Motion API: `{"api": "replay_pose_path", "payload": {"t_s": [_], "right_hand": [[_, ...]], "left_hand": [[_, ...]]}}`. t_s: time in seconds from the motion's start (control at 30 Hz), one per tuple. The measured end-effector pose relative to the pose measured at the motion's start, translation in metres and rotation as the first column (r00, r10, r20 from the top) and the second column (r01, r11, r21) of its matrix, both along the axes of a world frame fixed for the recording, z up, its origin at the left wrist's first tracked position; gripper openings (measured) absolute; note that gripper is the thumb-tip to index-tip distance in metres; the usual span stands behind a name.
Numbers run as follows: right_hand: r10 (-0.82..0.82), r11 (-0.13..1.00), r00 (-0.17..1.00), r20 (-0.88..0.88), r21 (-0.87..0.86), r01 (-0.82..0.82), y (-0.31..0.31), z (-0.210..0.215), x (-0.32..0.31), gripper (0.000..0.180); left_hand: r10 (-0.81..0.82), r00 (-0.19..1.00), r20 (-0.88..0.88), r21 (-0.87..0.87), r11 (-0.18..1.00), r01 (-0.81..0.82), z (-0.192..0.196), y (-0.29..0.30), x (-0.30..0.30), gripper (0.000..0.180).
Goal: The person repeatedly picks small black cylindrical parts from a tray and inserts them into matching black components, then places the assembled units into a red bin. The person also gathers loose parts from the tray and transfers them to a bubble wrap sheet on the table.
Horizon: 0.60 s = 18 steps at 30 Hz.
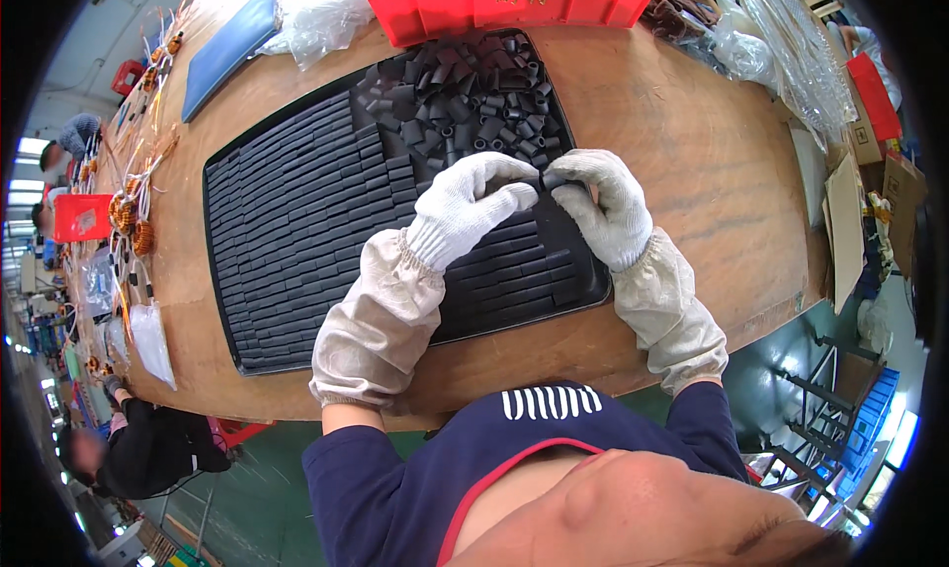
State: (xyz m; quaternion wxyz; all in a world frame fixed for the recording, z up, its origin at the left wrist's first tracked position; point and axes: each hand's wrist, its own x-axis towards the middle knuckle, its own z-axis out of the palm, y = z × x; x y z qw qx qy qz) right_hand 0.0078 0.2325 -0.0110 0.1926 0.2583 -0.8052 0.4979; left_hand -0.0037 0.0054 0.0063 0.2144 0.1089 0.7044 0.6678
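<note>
Wearer's head (643, 503), left fingers (518, 198), right fingers (581, 165) pinching black tube (543, 179); loose tubes (491, 128), red bin (445, 9) beyond

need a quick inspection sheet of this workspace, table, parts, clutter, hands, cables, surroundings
Surface: wooden table, bearing a black tray.
Job's things: short black tubes in packed rows, plus a loose pile at the tray's far right.
Clutter: red bin beyond the tray; blue flat panel and clear plastic at far left.
Hands: left hand and right hand, gloved, fingertips close together over the tray; grip unclear.
Cables: wired orange coils along the left.
Surroundings: person in black lower left; green floor.
</note>
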Motion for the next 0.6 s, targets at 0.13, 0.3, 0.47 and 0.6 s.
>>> {"api": "replay_pose_path", "payload": {"t_s": [0.13, 0.3, 0.47, 0.6], "right_hand": [[0.005, 1.0, 0.998, 0.06, 0.007, -0.006, 0.0, 0.004, 0.001, 0.022], [-0.008, 0.967, 0.955, 0.296, -0.242, 0.084, -0.007, -0.009, 0.009, 0.02], [0.063, 0.987, 0.998, 0.025, 0.149, -0.066, 0.001, 0.01, -0.001, 0.024], [0.069, 0.986, 0.997, -0.019, 0.154, -0.066, 0.003, 0.01, -0.003, 0.02]], "left_hand": [[-0.021, 0.992, -0.126, -0.125, 0.992, 0.005, 0.003, 0.002, 0.003, 0.031], [-0.024, 0.994, -0.111, -0.181, 0.983, 0.003, 0.007, 0.003, 0.003, 0.033], [-0.026, 0.986, -0.167, -0.209, 0.978, -0.01, 0.007, 0.004, 0.006, 0.033], [-0.059, 0.986, -0.154, -0.202, 0.979, 0.027, 0.001, 0.006, 0.003, 0.031]]}}
